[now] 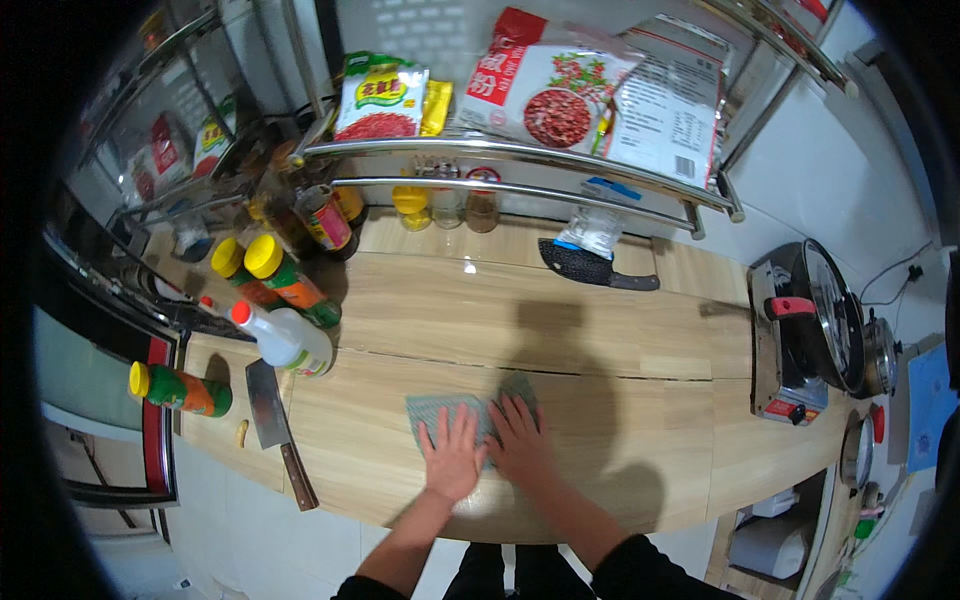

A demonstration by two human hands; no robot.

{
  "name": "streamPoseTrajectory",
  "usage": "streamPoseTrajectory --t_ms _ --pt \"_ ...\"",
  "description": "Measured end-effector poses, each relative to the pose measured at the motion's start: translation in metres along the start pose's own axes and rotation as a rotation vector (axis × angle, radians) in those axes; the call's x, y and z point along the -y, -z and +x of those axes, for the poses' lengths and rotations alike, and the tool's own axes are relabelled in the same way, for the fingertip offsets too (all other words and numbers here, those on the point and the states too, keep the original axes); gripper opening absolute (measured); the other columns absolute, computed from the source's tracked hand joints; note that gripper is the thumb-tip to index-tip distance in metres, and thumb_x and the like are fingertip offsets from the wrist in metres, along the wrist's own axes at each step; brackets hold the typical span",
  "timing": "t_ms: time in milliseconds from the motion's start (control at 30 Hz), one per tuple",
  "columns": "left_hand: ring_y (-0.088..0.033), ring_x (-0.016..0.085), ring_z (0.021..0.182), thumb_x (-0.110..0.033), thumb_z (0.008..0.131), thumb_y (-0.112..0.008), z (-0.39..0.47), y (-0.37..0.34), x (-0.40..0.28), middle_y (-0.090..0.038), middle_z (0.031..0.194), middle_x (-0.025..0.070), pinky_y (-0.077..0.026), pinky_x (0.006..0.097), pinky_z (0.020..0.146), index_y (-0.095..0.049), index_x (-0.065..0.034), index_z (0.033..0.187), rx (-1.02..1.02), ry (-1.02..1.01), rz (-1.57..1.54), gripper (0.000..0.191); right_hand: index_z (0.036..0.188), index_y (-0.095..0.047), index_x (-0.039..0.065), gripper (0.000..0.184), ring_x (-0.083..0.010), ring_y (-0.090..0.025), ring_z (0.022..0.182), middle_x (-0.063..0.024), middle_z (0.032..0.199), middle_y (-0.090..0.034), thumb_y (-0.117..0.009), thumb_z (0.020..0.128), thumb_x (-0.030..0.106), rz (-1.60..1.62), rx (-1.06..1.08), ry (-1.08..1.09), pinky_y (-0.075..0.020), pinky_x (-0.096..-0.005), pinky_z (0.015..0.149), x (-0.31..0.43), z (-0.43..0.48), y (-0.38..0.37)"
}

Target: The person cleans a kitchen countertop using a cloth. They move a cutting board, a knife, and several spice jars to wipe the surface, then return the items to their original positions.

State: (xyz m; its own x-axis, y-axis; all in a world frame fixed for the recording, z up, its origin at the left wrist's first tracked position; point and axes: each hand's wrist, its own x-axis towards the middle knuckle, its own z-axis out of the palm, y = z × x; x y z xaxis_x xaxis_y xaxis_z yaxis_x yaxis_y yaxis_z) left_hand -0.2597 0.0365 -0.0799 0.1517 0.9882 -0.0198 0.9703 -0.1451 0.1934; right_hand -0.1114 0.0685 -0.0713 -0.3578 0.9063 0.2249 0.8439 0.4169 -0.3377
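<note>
A grey-green cloth (426,405) lies on the wood-look countertop (645,465) in front of me. My left hand (456,457) rests palm down on its left part, fingers spread and pointing away from me. On the cloth's darker right part (519,384) lies my right hand (521,444), also flat with its fingers apart. My thumbs are close together over the middle. Both hands press on the cloth without fingers closed around it. What lies under the palms is hidden.
At the left are a wooden-handled cleaver (271,420), a white bottle (296,341) and yellow-capped containers (289,277). A dark knife (592,268) lies at the back, below a metal rack (517,154) of food packets. A portable gas stove (791,375) with a pan (829,322) stands right.
</note>
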Motion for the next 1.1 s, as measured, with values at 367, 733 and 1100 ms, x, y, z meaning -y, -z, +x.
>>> streamPoseTrajectory --t_ms 367,733,1100 --pt "-0.031 0.034 0.133 -0.031 0.085 -0.056 -0.021 0.006 -0.080 -0.038 0.142 0.0112 -0.014 0.0627 0.105 -0.047 -0.0090 0.131 0.124 -0.162 -0.236 0.051 0.129 -0.051 0.010 0.059 -0.0266 -0.039 0.128 -0.0111 0.136 -0.047 -0.059 0.081 0.043 -0.018 0.185 -0.124 -0.0246 -0.0532 0.106 -0.039 -0.081 0.061" --pt "-0.026 0.028 0.138 -0.026 0.091 -0.046 0.092 -0.016 -0.110 -0.034 0.147 0.0050 -0.009 0.0554 0.111 -0.039 -0.0111 0.139 -0.002 -0.076 -0.216 0.050 0.128 -0.051 0.008 0.055 -0.0262 -0.041 0.126 -0.0101 0.134 -0.048 -0.059 0.083 0.038 -0.053 -0.046 -0.073 -0.0296 -0.0495 0.105 -0.121 -0.002 0.059" --pt "-0.026 0.028 0.138 -0.021 0.085 -0.048 0.088 -0.018 -0.114 -0.033 0.148 0.0064 -0.010 0.0550 0.111 -0.033 -0.0112 0.142 -0.012 -0.040 -0.205 0.060 0.131 -0.050 0.010 0.057 -0.0262 -0.040 0.128 -0.0095 0.137 -0.046 -0.062 0.079 0.030 0.038 -0.037 -0.070 -0.0296 -0.0493 0.105 -0.131 -0.001 0.056"
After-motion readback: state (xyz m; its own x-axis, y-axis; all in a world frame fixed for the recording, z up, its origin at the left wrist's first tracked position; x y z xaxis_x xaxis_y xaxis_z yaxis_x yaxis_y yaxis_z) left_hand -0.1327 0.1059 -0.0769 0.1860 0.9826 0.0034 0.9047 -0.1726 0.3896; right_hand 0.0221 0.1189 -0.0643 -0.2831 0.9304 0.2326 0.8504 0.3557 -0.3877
